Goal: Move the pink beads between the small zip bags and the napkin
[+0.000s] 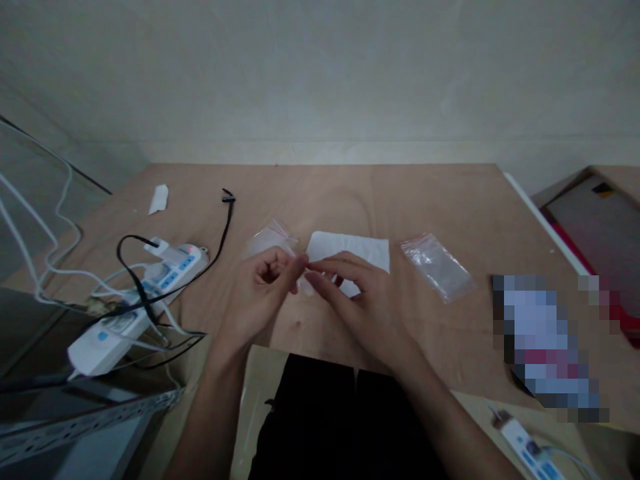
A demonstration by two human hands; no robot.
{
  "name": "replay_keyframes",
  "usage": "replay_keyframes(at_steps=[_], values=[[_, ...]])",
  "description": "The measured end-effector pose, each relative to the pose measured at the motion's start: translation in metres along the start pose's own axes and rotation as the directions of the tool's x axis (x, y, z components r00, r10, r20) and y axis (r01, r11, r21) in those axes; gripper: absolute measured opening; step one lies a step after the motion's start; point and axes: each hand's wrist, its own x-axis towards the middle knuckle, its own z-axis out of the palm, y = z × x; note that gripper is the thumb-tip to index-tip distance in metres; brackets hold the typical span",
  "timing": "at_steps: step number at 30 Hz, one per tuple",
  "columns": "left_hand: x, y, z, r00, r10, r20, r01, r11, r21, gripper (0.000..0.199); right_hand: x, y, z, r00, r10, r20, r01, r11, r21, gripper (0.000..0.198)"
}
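Observation:
My left hand is closed, with thumb and forefinger pinched together just above the table. Close against it, my right hand pinches at the same spot, its fingertips nearly meeting the left ones. Whatever lies between them is too small and blurred to name; a faint whitish bit shows below the fingertips. Behind the right hand lies a white sheet of paper, partly covered by the fingers. A clear zip bag lies behind my left hand. Another clear zip bag rests flat to the right of the paper.
A white power strip with plugs and tangled cables is on the left, and a black cable runs from there. A scrap of white paper lies far left. On the right are a pixelated object and a second power strip.

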Motion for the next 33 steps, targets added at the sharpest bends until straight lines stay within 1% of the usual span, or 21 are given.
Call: replay_keyframes(at_steps=[2,4,8,10,12,13,14,16,17,18,19,20,21,23,24,26,27,28,30,33], values=[[-0.002,-0.003,0.019,1.0,-0.006,0.024,0.009,0.991,-0.134,0.033,-0.003,0.003,0.002,0.998,0.056,0.02,-0.057,0.996,0.075,0.017],[-0.004,-0.004,0.032,0.999,0.013,0.041,-0.005,0.981,-0.192,0.032,-0.008,0.009,-0.003,0.994,0.107,0.002,-0.106,0.987,0.12,0.018],[-0.006,-0.006,0.043,0.985,0.121,0.121,-0.099,0.979,-0.176,0.025,-0.016,0.015,-0.018,0.987,0.161,0.003,-0.16,0.98,0.117,0.022],[-0.009,-0.007,0.044,0.969,0.16,0.19,-0.14,0.983,-0.116,0.02,-0.019,0.014,-0.023,0.987,0.16,0.001,-0.16,0.984,0.077,0.024],[-0.011,-0.006,0.042,0.948,0.171,0.268,-0.177,0.984,0.001,0.018,-0.021,0.014,-0.026,0.991,0.13,-0.03,-0.131,0.99,-0.043,0.024],[-0.013,-0.005,0.041,0.938,0.168,0.302,-0.199,0.977,0.074,0.018,-0.023,0.014,-0.027,0.992,0.096,-0.084,-0.107,0.984,-0.145,0.024],[-0.014,-0.003,0.039,0.928,0.158,0.338,-0.218,0.964,0.149,0.019,-0.025,0.014,-0.027,0.987,0.045,-0.156,-0.086,0.96,-0.267,0.024],[-0.016,0.002,0.036,0.909,0.111,0.401,-0.235,0.932,0.275,0.02,-0.028,0.015,-0.029,0.951,-0.089,-0.297,-0.071,0.868,-0.491,0.023],[-0.017,0.006,0.035,0.905,0.079,0.419,-0.229,0.919,0.322,0.021,-0.03,0.016,-0.03,0.929,-0.15,-0.339,-0.071,0.826,-0.56,0.022],[-0.017,0.009,0.034,0.905,0.046,0.423,-0.214,0.908,0.359,0.022,-0.032,0.017,-0.031,0.916,-0.19,-0.355,-0.062,0.805,-0.59,0.021],[-0.016,0.013,0.033,0.909,0.02,0.416,-0.197,0.901,0.386,0.023,-0.034,0.018,-0.032,0.915,-0.203,-0.348,-0.042,0.811,-0.584,0.018],[-0.015,0.017,0.034,0.917,0.006,0.398,-0.18,0.898,0.401,0.025,-0.036,0.02,-0.033,0.924,-0.193,-0.331,-0.018,0.84,-0.542,0.015],[-0.013,0.02,0.034,0.925,-0.001,0.379,-0.166,0.899,0.406,0.026,-0.038,0.022,-0.035,0.939,-0.161,-0.304,0.002,0.885,-0.465,0.017],[-0.01,0.025,0.037,0.929,-0.005,0.371,-0.151,0.908,0.391,0.029,-0.041,0.028,-0.037,0.98,-0.061,-0.191,0.019,0.977,-0.214,0.035],[-0.009,0.027,0.038,0.926,-0.008,0.377,-0.146,0.914,0.379,0.029,-0.042,0.032,-0.038,0.994,-0.016,-0.106,0.009,0.998,-0.068,0.047],[-0.006,0.029,0.041,0.918,-0.014,0.396,-0.139,0.924,0.355,0.028,-0.045,0.042,-0.038,0.998,0.032,0.047,-0.04,0.982,0.184,0.068],[-0.005,0.029,0.042,0.912,-0.015,0.41,-0.139,0.929,0.342,0.027,-0.046,0.047,-0.038,0.995,0.04,0.09,-0.063,0.96,0.272,0.074],[-0.004,0.029,0.043,0.905,-0.017,0.424,-0.138,0.934,0.33,0.026,-0.046,0.051,-0.037,0.993,0.045,0.109,-0.079,0.938,0.336,0.075],[-0.003,0.029,0.044,0.895,-0.02,0.445,-0.14,0.936,0.324,0.026,-0.046,0.057,-0.036,0.993,0.057,0.105,-0.097,0.896,0.433,0.071],[-0.002,0.03,0.045,0.895,-0.022,0.445,-0.151,0.925,0.35,0.026,-0.043,0.058,-0.034,0.99,0.071,0.119,-0.125,0.826,0.55,0.071]])
